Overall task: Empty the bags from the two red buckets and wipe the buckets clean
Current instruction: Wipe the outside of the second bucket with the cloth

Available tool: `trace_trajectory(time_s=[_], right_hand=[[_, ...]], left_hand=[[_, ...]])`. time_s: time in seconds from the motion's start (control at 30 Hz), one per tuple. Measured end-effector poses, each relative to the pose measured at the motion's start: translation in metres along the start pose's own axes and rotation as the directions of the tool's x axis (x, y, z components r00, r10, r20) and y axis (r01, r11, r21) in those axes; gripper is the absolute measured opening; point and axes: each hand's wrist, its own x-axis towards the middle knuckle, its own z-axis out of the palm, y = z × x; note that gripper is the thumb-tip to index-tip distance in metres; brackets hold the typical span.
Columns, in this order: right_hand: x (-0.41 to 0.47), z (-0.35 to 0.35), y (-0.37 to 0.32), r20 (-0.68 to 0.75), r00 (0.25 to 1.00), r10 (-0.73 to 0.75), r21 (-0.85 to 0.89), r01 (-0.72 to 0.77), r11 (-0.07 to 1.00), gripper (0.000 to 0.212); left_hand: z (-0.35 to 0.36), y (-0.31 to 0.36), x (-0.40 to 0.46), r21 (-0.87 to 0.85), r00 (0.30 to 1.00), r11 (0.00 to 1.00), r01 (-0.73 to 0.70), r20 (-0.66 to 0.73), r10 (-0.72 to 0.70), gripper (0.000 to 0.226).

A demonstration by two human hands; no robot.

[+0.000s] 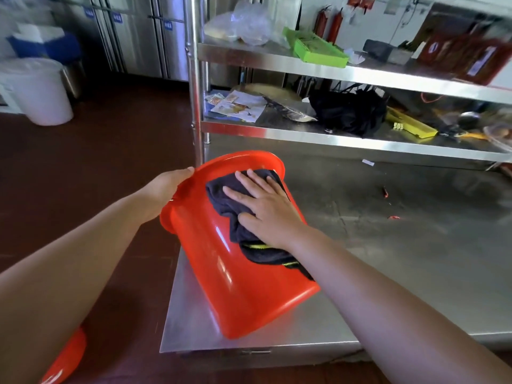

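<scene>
Two bare hands on one bucket. Right hand (263,200) lies flat, fingers straight and spread, pressing a dark navy cloth (241,214) with a yellow-green stripe against the outer wall of a glossy red plastic bucket (221,273). Left hand (166,187) grips the bucket's flared rim on its left side, fingertips curled over the lip.

Bucket: translucent orange-red, smooth, tapering toward the base, light streaks on the wall. It is tilted steeply, mouth turned away from the camera toward the shelving, base toward the viewer, and its lower edge rests on the near left corner of a stainless steel table (388,245). Cloth drapes from near the rim down along the upper side, its lower end passing under the right forearm.

A second red plastic piece (66,358) shows at the bottom left, near the floor, mostly hidden by the left forearm; cannot tell whether it is the other bucket.

On the table: two small red scraps (385,192) and one white scrap (368,162), well apart from the bucket.

Behind the table, a steel shelf rack (277,55) with two tiers in view. Upper tier: clear plastic bags (243,23), one green tray (318,48). Lower tier: loose papers (238,105), one black bag (349,109), one yellow tray (410,123).

One white tub (38,92) stands on the dark red floor (97,162) at far left.
</scene>
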Motion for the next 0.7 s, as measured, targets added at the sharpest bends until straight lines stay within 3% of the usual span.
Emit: trace_trajectory(time_s=[0.23, 0.33, 0.47, 0.57, 0.7], right_hand=[[-0.078, 0.006, 0.002, -0.005, 1.0, 0.019, 0.184, -0.018, 0.983, 0.059], [-0.092, 0.008, -0.01, -0.002, 1.0, 0.008, 0.127, -0.007, 0.992, 0.058], [-0.104, 0.02, -0.036, -0.033, 0.999, 0.009, -0.012, -0.009, 1.0, 0.059], [-0.104, 0.023, -0.043, -0.037, 0.999, 0.008, -0.083, -0.011, 0.997, 0.06], [-0.093, 0.024, -0.048, -0.052, 0.998, 0.024, -0.072, -0.027, 0.997, 0.066]], left_hand=[[-0.02, -0.006, 0.002, 0.154, 0.998, 0.987, -0.046, -0.033, 0.052, 0.031], [-0.009, 0.006, 0.012, 0.259, 0.981, 0.956, -0.136, -0.1, 0.167, 0.024], [0.012, 0.024, 0.02, 0.329, 0.982, 0.929, -0.168, -0.025, 0.187, 0.021], [0.024, 0.026, 0.025, 0.371, 0.982, 0.912, -0.174, -0.007, 0.19, 0.038], [0.036, 0.029, 0.037, 0.388, 0.97, 0.896, -0.216, -0.023, 0.244, 0.042]])
